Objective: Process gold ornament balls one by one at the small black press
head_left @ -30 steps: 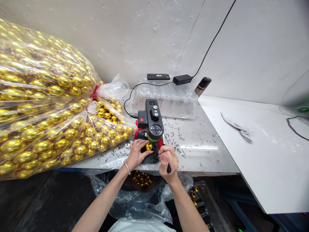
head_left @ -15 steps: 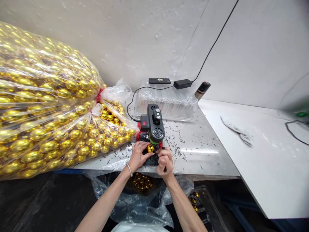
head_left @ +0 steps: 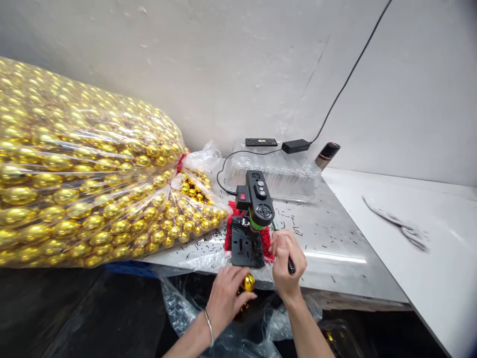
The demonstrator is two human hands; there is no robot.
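Note:
A shiny gold ball [head_left: 248, 282] sits between the thumb and fingers of my left hand [head_left: 225, 291], just past the table's front edge. My right hand [head_left: 288, 258] is wrapped round the black-handled lever [head_left: 291, 266] on the right side of a small bench drill press [head_left: 260, 199]. The press has a black head with a green lower part. Its black base plate [head_left: 246, 243] carries dark shavings and no ball. A red cloth [head_left: 229, 238] lies under the base. Below my left hand, an open clear plastic bag [head_left: 179, 306] hangs at the table edge, its contents mostly hidden.
A huge clear sack of gold balls [head_left: 93, 199] fills the left side. Behind the press is a clear plastic tray [head_left: 294, 186], with a power adapter [head_left: 295, 145] on it and a spray can [head_left: 327, 155] beside it. Dark shavings litter the grey tabletop [head_left: 335, 258].
My left hand has carried the gold ball from under the press head toward me, beyond the table edge. My right hand stays on the lever. The view has shifted somewhat.

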